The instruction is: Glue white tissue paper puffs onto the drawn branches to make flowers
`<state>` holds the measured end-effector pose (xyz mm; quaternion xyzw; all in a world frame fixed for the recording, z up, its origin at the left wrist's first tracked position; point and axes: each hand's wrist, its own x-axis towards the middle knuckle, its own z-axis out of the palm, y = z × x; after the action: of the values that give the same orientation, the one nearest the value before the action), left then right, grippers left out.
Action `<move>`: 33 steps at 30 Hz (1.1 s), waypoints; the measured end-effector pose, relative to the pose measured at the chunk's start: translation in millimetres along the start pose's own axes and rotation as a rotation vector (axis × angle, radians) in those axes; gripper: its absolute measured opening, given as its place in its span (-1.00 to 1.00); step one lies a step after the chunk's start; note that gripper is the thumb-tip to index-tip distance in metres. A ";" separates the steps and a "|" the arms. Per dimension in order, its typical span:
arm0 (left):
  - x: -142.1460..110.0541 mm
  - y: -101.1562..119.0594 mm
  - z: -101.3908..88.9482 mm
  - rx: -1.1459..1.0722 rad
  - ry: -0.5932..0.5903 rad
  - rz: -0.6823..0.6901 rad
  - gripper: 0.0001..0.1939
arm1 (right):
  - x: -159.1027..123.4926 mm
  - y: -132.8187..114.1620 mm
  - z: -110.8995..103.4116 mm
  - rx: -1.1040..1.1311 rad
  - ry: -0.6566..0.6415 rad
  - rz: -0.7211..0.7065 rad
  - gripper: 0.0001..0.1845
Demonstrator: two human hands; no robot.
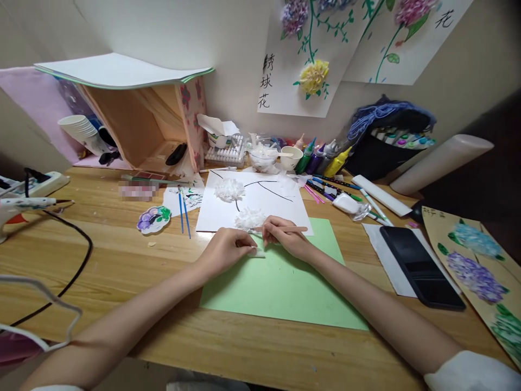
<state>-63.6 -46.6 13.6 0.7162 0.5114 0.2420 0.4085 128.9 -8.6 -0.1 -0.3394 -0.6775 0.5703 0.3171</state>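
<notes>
White scrap is in the left hand, pinched between thumb and fingertips, right over the green sheet. Can't tell if it's actually touching the green. The right hand is just beside it, fingers curled around a flat wooden stick kinda like a pen. One end of the stick points at the lower clump, no idea if they touch.

That clump sits near the front edge of the white paper, with a second fluffy one, the upper clump, behind it and to the left. Progress-wise I'd call it partway: two clumps are on, black lines are drawn, but the ones on the right have no clump, and both clumps are plain white. The pictures on the wall have coloured flowers and green leaves, so by that measure colour and leaves are missing here.

Supplies are close by: a bowl of white bits and paint bottles behind the paper, then a messy palette and two blue brushes on the left. Phone lies dark over on the right, well apart from the hands.
</notes>
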 end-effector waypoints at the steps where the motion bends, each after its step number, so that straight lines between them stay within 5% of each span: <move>1: 0.2 0.0 0.9 0.006 0.022 0.004 -0.88 | 0.2 0.2 -0.1 0.006 0.001 0.000 -0.65; 8: 2.0 -1.0 5.2 0.154 0.253 0.092 -0.92 | -1.1 -1.1 0.4 -0.044 0.009 -0.016 -0.66; 12: 2.6 -2.9 5.4 0.242 0.316 0.111 -0.91 | -7.4 0.4 -0.1 -0.161 0.068 -0.138 -0.59; 20: 3.4 -7.0 5.9 0.272 0.376 0.113 -0.93 | -10.3 1.6 5.5 -0.578 -0.047 -0.364 -0.66; 27: 5.0 -4.4 1.0 0.235 0.389 0.091 -0.90 | -5.8 3.0 6.6 -0.621 -0.051 -0.354 -0.70; 33: 17.2 -14.6 -22.7 0.166 0.371 -0.105 -0.63 | -5.2 1.7 6.4 -0.584 -0.055 -0.286 -0.67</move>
<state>-82.6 -20.8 12.8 0.6630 0.6327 0.3052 0.2587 126.8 -16.3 -2.9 -0.3018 -0.8617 0.3102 0.2647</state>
